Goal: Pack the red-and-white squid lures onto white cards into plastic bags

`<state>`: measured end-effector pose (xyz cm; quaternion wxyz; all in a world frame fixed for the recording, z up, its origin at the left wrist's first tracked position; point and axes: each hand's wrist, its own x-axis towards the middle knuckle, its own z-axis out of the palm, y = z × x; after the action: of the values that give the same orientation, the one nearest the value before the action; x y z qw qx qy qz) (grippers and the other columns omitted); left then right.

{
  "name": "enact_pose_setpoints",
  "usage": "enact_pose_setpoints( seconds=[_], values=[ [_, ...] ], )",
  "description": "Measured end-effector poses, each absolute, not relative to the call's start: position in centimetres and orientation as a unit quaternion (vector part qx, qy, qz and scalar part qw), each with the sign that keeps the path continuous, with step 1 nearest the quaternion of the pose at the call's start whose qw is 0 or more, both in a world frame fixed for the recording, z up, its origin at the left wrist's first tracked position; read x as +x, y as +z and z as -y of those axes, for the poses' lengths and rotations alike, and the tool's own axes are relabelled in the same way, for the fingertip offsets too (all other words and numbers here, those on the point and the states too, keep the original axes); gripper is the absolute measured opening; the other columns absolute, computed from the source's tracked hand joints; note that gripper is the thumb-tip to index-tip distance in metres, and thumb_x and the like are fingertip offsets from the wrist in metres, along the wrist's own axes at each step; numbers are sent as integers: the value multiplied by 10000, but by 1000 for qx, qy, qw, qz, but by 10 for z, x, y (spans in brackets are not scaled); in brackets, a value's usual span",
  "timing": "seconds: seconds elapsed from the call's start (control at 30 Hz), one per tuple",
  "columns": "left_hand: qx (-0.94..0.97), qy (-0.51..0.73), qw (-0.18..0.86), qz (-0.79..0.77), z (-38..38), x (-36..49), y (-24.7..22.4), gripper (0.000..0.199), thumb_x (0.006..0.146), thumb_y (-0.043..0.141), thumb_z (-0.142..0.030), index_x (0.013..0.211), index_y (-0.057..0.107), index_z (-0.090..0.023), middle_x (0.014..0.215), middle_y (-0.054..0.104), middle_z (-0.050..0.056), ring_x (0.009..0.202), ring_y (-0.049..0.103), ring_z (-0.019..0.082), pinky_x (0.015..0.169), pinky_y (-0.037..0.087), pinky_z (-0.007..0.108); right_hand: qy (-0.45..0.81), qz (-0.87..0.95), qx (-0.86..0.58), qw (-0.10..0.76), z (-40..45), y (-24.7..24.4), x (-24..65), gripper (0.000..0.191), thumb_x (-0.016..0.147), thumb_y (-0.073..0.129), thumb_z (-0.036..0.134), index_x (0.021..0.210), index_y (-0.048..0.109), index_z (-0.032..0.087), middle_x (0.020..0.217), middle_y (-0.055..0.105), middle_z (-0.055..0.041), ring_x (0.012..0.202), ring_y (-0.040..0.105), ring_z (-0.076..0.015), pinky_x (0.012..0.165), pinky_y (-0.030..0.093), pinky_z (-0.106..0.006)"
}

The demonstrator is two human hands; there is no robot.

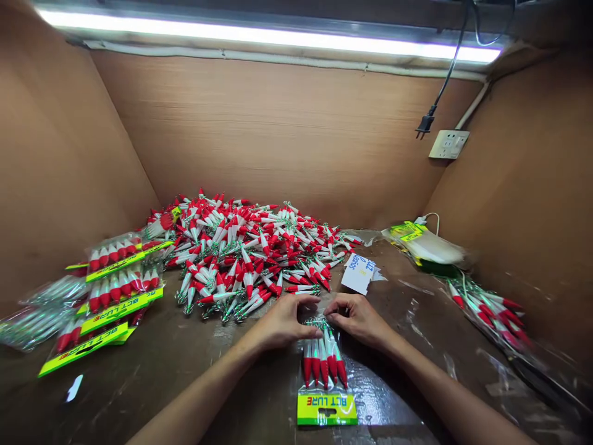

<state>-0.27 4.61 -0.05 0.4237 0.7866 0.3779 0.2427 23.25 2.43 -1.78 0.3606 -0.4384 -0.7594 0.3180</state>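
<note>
A clear plastic bag with a yellow-green BCT LURE header lies flat before me, its header towards me. Inside is a row of several red-and-white fishing lures, red ends towards the header and green hooked ends away. My left hand curves around the left of the bag's far end, thumb by the hooks and apart from the fingers. At the right of that end, my right hand has thumb and fingers pinched together. What they hold, if anything, cannot be made out against the clear film.
Beyond my hands spreads a large pile of loose lures. Filled bags are stacked at left. A handwritten card, flat empty bags and more lures lie to the right. A plug hangs near the wall socket.
</note>
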Motion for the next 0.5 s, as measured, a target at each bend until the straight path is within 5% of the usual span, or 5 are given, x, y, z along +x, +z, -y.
enact_pose_setpoints(
  seconds=[0.17,0.33,0.5],
  values=[
    [810,256,352,-392,-31,-1,-7,427,690,875,-287,1101,765,-247,1053,772,34,987,696,248,904,505,328,286,794,-406,351,-20,-15,238,169,846,678,99,907,782,217,855,715,-11,774,654,-156,697,452,-238],
    [816,283,298,-407,-25,-6,-13,506,705,896,-383,1180,750,-290,1025,754,40,967,675,242,889,502,337,213,848,-377,305,-19,-10,244,131,922,672,198,957,784,255,844,691,-20,815,620,-168,705,420,-249],
    [846,279,257,-374,-23,-8,-17,351,787,840,-410,1118,782,-305,1012,768,54,968,654,250,888,501,362,155,889,-353,247,-18,-3,250,172,954,632,235,957,796,286,841,675,-32,818,582,-177,691,390,-260]
  ],
)
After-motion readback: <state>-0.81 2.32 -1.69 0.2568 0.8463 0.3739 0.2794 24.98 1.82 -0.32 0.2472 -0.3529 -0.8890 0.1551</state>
